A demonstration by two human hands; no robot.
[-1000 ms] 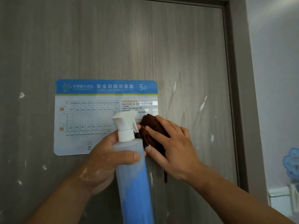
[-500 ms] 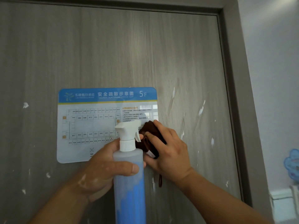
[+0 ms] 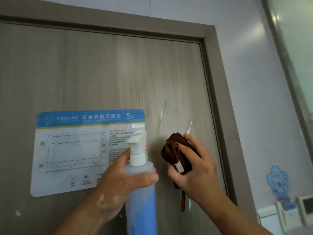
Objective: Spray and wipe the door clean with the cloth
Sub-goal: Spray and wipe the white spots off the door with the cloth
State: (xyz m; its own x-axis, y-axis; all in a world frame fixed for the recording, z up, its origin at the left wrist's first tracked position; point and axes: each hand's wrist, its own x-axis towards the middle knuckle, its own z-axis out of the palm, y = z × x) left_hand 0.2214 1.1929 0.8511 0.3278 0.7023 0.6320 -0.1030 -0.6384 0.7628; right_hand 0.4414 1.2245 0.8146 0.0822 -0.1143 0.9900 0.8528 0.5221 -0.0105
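Note:
A grey wood-grain door (image 3: 101, 73) fills the view, with white smears (image 3: 161, 114) right of centre. My left hand (image 3: 118, 180) grips an upright translucent spray bottle (image 3: 140, 189) with a white trigger head, its nozzle toward the door. My right hand (image 3: 198, 168) holds a bunched dark brown cloth (image 3: 176, 150) just below the smears, right of the bottle. Whether the cloth touches the door I cannot tell.
A blue and white evacuation plan sign (image 3: 84, 150) is stuck on the door, behind my left hand. The dark door frame (image 3: 218, 99) runs along the top and right. On the white wall at right are a blue sticker (image 3: 277, 180) and wall switches (image 3: 288, 212).
My view has tilted upward, showing the top of the door frame. My right hand with the cloth has moved right, away from the sign's edge and the bottle.

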